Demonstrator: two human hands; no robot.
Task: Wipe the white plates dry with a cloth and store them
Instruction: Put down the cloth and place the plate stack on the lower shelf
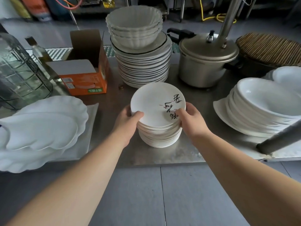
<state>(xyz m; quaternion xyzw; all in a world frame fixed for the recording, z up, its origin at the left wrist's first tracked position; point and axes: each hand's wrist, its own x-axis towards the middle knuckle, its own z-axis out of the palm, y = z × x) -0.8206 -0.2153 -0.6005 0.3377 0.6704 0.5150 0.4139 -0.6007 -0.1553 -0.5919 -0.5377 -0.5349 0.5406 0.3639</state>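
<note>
- Head view: a stack of small white plates (pixel 160 136) stands on the steel table (pixel 179 154), near its front edge.
- The left hand (pixel 128 119) grips the top plate (pixel 153 103) at 8 o'clock, thumb on its face.
- The right hand (pixel 190 118) grips this plate at 4 o'clock.
- A taller plate stack (pixel 143 70) stands at 12 o'clock from the small one.

A steel tabletop (pixel 175 154) carries a stack of small white plates (pixel 160 136) near its front edge, a taller plate stack (pixel 143 69) behind it, an orange box (pixel 84 80) and glass jar (pixel 17 74) at left, a pressure cooker (pixel 202 66) and oval dishes (pixel 254 115) at right.
</note>
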